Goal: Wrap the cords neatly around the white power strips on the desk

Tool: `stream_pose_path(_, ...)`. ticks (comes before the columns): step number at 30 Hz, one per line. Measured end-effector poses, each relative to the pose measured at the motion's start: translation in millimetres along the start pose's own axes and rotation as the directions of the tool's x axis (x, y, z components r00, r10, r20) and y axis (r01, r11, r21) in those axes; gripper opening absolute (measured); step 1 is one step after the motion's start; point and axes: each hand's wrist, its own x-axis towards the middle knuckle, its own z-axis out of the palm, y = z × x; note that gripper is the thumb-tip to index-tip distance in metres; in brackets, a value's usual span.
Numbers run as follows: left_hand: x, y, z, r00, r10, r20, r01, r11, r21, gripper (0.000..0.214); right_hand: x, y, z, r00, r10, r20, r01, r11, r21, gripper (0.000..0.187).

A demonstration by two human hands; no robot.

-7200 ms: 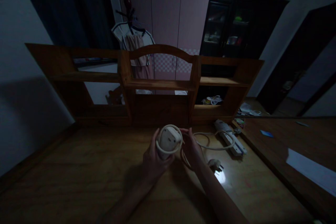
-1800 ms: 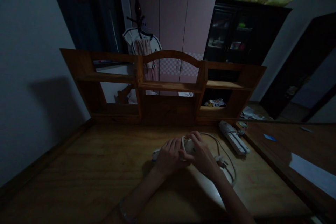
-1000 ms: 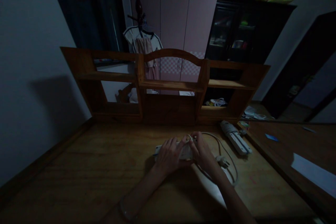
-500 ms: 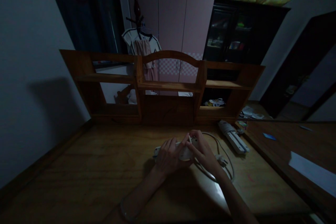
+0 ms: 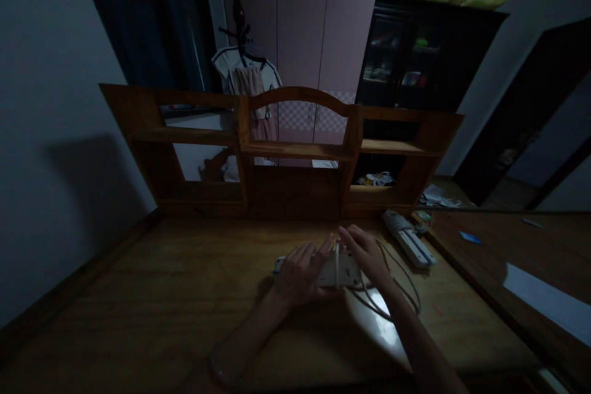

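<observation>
My left hand (image 5: 298,274) is wrapped round the left part of a white power strip (image 5: 349,269), holding it a little above the desk. Its fingers lie over the top face and hide much of it. A pale power cord (image 5: 337,265) crosses over the strip near its right end. At the strip's far edge, my right hand (image 5: 364,252) pinches this cord between thumb and fingers. Loose loops of the cord trail on the desk to the right, partly behind my right forearm. The plug cannot be seen.
Another white power strip (image 5: 410,243), its cord wound round one end, lies at the desk's back right. A wooden shelf unit (image 5: 295,151) stands along the back of the desk (image 5: 184,283). White paper (image 5: 545,301) and a blue card (image 5: 470,237) rest on the surface to the right.
My right hand has shifted slightly right and up, and the cord now lies across the strip's face. The loose loops have moved, and the plug has gone out of sight.
</observation>
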Motion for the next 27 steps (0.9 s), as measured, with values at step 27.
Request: stream_pose_path(27, 0, 1, -3.6, 0.999, -0.007, 0.039, 0.009, 0.999, -0.032, 0.104, 10, 13, 11, 0.998, -0.064, -0.003, 0.063, 0.995, -0.080, 0.045)
